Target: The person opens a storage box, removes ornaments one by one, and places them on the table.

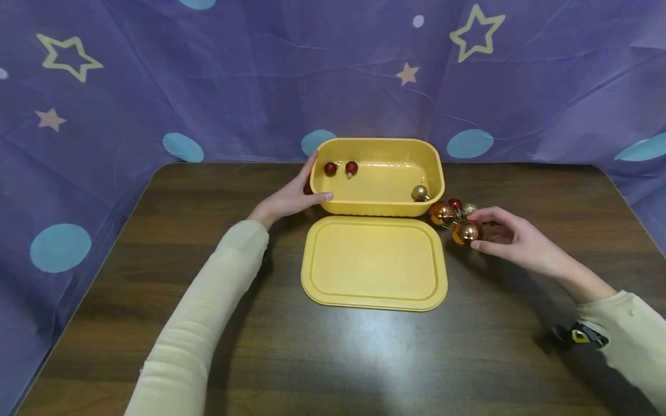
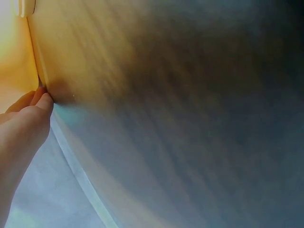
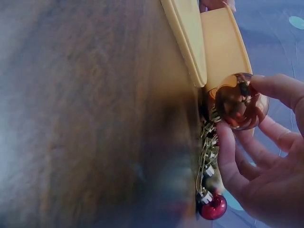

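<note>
A yellow plastic box (image 1: 377, 209) stands without a cover at the back of the table. Inside it lie two small red Christmas balls (image 1: 351, 168) on the left and a gold one (image 1: 420, 193) at the right. My left hand (image 1: 291, 197) grips the box's left end, thumb on the near rim. In the left wrist view that hand (image 2: 29, 118) touches the box's wall. Beside the box's right corner, my right hand (image 1: 512, 240) pinches a shiny copper Christmas ball (image 1: 467, 232) between thumb and fingers, also plain in the right wrist view.
A yellow lid (image 1: 373, 263) lies flat in front of the box. More baubles lie by the box's right corner: another copper ball (image 1: 442, 214), a red one (image 1: 455, 204) and a pale gold one (image 1: 470, 209). A purple star-patterned cloth (image 1: 260, 86) hangs behind the wooden table (image 1: 333, 358).
</note>
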Demonstrator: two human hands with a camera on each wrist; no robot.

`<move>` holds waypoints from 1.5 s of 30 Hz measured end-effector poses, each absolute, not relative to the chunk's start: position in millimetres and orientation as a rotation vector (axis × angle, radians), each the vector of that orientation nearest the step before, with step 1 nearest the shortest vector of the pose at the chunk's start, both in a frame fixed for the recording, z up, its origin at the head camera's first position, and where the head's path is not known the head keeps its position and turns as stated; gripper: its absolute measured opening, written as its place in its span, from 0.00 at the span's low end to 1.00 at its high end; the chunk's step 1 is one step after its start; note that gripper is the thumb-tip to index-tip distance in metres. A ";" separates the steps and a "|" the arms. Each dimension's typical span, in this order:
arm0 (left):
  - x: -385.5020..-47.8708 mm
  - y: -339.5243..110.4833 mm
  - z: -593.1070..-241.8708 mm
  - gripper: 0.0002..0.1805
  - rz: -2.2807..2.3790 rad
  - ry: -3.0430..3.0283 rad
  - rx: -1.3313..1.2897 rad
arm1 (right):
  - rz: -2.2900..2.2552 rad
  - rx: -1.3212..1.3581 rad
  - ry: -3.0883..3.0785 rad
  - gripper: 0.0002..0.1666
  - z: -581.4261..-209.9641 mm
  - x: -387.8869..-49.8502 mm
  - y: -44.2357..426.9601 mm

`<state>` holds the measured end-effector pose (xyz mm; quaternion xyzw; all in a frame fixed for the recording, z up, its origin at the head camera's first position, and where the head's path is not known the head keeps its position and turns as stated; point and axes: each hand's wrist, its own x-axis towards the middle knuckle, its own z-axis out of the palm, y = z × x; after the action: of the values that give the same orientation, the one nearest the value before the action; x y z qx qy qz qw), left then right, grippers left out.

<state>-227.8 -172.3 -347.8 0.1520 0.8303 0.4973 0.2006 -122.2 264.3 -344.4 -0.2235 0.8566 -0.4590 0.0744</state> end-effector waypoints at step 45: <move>-226.6 -172.0 -347.8 0.55 1.377 2.331 0.428 | -1.222 -0.598 2.754 0.38 -365.7 -121.5 247.6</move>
<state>-226.6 -172.0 -347.8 0.1530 0.8334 0.4923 0.1992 -121.5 247.6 -365.7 -0.1946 0.8960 -0.3977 0.0349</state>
